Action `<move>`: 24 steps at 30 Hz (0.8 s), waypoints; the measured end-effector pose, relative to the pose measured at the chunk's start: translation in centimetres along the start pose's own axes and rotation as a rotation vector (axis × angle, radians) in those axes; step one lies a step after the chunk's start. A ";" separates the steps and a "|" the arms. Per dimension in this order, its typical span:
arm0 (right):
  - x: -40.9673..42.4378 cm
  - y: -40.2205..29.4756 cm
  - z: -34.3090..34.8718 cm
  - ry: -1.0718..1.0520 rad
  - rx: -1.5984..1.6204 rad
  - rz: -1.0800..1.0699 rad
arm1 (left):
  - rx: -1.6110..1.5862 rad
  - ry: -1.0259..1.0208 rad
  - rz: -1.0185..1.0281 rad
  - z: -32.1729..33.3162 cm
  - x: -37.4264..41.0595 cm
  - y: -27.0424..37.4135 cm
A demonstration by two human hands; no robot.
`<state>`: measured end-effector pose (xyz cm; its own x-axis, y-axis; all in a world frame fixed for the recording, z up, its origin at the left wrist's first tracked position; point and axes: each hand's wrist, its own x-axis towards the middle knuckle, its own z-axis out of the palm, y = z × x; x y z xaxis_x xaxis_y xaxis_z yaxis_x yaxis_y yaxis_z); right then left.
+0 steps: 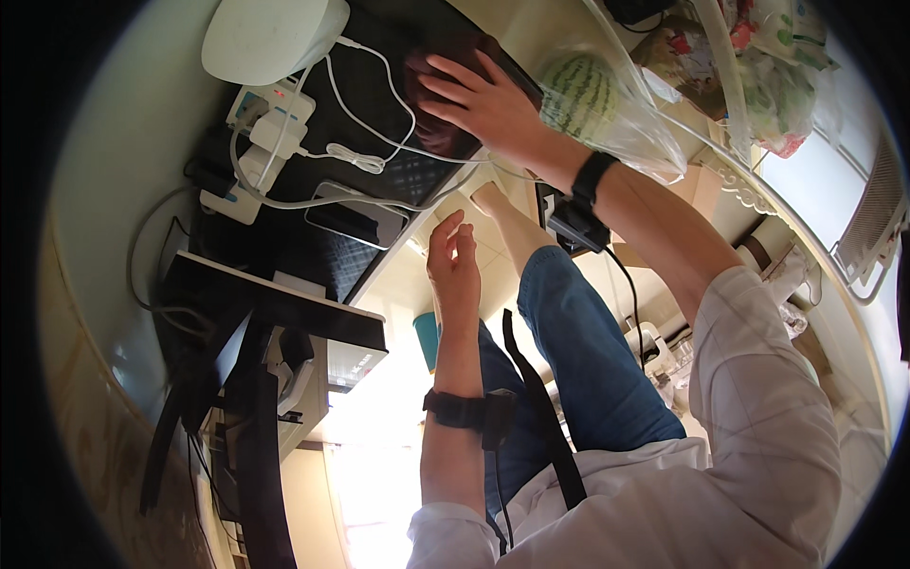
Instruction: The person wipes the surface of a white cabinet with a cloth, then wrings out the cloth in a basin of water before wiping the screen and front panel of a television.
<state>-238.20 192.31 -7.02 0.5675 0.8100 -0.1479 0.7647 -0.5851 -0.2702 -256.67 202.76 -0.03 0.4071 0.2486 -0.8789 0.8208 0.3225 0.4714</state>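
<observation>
My right hand [487,107] lies palm down with its fingers spread on a dark red, cloth-like piece [435,141]. That piece rests near the edge of a black tabletop [419,178], partly hidden under the hand. My left hand [455,267] is raised just off the table's edge, fingers loosely bent and nothing in it. Closest to it on the tabletop is a smartphone [359,222], its screen dark. A white cable [355,158] with a bundled coil runs across the table between the phone and the red piece.
A white rounded device [274,39] stands by a white power strip [238,203] with plugs and cables. A black-edged panel [284,302] rises at the left. Beyond the table's right edge are a watermelon [579,92] in clear plastic and a wire rack [753,181] holding bagged produce [775,92].
</observation>
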 end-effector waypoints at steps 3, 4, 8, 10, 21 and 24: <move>4.5 -0.7 0.5 0.134 0.035 0.052 | -0.015 0.000 -0.002 -0.3 0.2 0.8; 5.5 -0.9 0.7 0.147 0.009 0.061 | -0.032 0.019 0.024 -0.3 0.4 0.6; 5.8 -1.9 0.7 0.171 0.020 0.117 | 0.018 0.178 0.131 -1.6 0.7 -0.3; 4.6 -1.4 1.0 0.173 0.080 0.128 | 0.064 0.259 0.100 -1.6 1.1 0.3; -1.8 0.2 -0.5 0.027 0.173 0.086 | 0.078 0.051 0.129 1.3 5.7 2.2; -1.8 0.3 -0.8 0.057 0.217 0.131 | -0.037 0.001 0.109 1.8 6.7 3.1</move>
<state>-238.71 190.63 -6.07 0.6782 0.7209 -0.1429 0.6037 -0.6574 -0.4510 -250.66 203.83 -4.55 0.4926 0.2854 -0.8221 0.7565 0.3266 0.5667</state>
